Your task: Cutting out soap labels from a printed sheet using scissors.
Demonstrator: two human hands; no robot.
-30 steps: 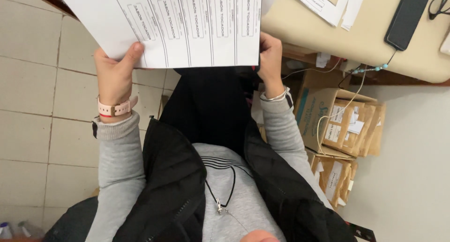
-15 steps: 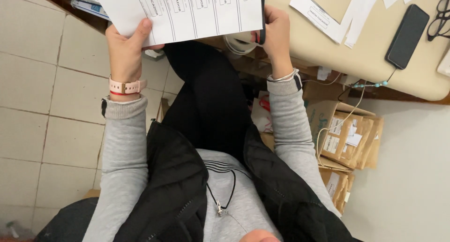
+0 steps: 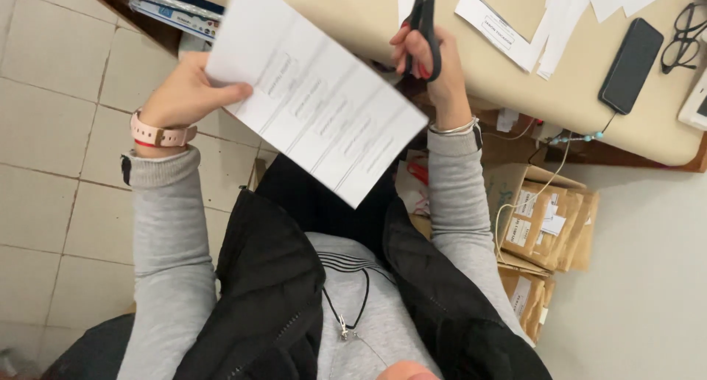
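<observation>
Printed sheet (image 3: pixel 317 104), white, ruled into strips with boxed labels, held tilted in the air over the lap, just short of the desk (image 3: pixel 567 93) edge. Left hand (image 3: pixel 184 93) pinching its upper left corner, thumb on top, fingers curled behind; pink watch strap on that wrist. Right hand (image 3: pixel 434 60) closed through the loops of black scissors (image 3: pixel 425 23), blades pointing away toward the desk, apparently shut, tips cut off by the frame edge. Scissors beside the sheet's far edge, not yet biting into it.

Step judged: lining up a cut along one of the printed lines, sheet angled to meet the blades. Next move calls for opening the blades, seating the paper edge between them on a line, and keeping the sheet taut with the left-hand pinch so the strip comes off straight.

On the desk: cut paper slips (image 3: pixel 501 26), dark phone (image 3: pixel 630 63) on a cable, glasses (image 3: pixel 685 34). Below the desk, open cardboard boxes (image 3: pixel 549 218) of brown packets. Tiled floor (image 3: pixel 51 93) to the left.
</observation>
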